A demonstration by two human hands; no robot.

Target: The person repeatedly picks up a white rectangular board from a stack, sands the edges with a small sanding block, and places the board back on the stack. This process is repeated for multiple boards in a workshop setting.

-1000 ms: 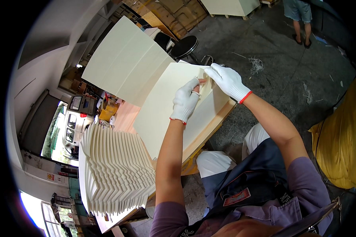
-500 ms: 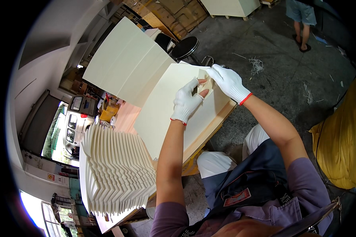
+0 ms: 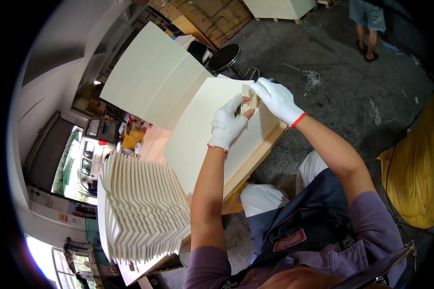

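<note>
A large cream cardboard sheet (image 3: 197, 130) lies on the wooden table in front of me. At its far right corner stands a small folded cream cardboard piece (image 3: 247, 90). My left hand (image 3: 225, 123), in a white glove that leaves thumb and forefinger tips bare, grips this piece from the left. From the right, my right hand (image 3: 278, 101), also white-gloved, closes on its far edge with fingers together. The right fingertips are partly hidden behind the hand and the cardboard.
On the left, a tall stack of folded cream cardboard (image 3: 144, 207) sits by my left forearm. More cream sheets (image 3: 154, 72) lie beyond the table. A black round stool (image 3: 225, 57) stands farther off. Yellow fabric (image 3: 414, 168) hangs at right. Another person's legs (image 3: 367, 38) show far right.
Both hands stay at the folded cardboard piece with only a very slight shift. The person in the background stands almost as before.
</note>
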